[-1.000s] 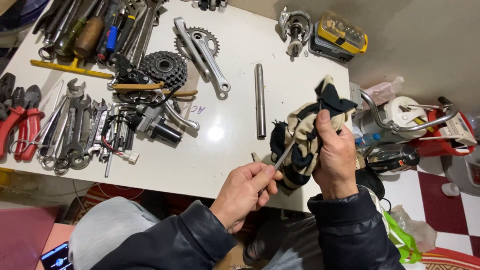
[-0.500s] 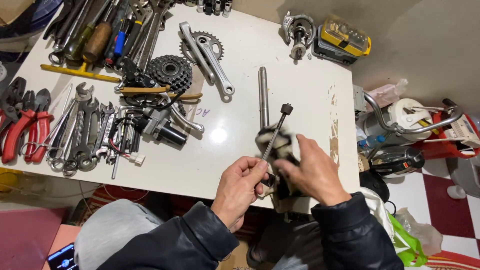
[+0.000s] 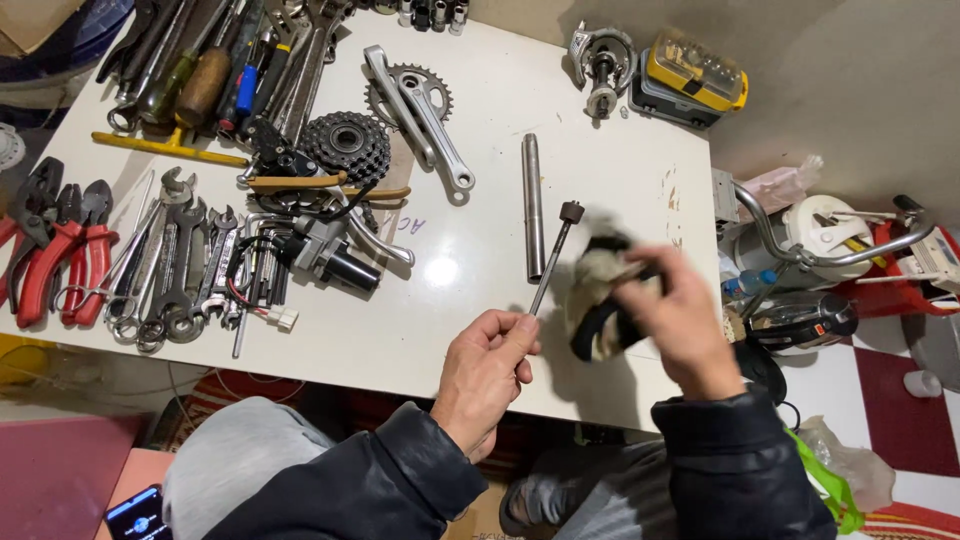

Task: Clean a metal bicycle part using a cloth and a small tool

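Now skewer [image 3: 553, 255] pinched in left grip [image 3: 487, 368]

On the table [image 3: 480, 80], the rod [image 3: 553, 255] slants up from the left hand [image 3: 487, 372] at the near edge. Right of it, the right hand [image 3: 682, 318] grips a rag [image 3: 600, 290]. A tube [image 3: 533, 205] lies just left of the rod; wrenches [image 3: 175, 265] lie far left.

right hand [image 3: 680, 315]: motion-blurred, fingers unclear | striped rag [image 3: 600, 300]: blurred, part under hand | thin rod [image 3: 553, 255]: lower end hidden in left hand [image 3: 487, 370] | red pliers [image 3: 55, 245]: cut by left edge | phone [image 3: 135, 515]: cut by bottom edge
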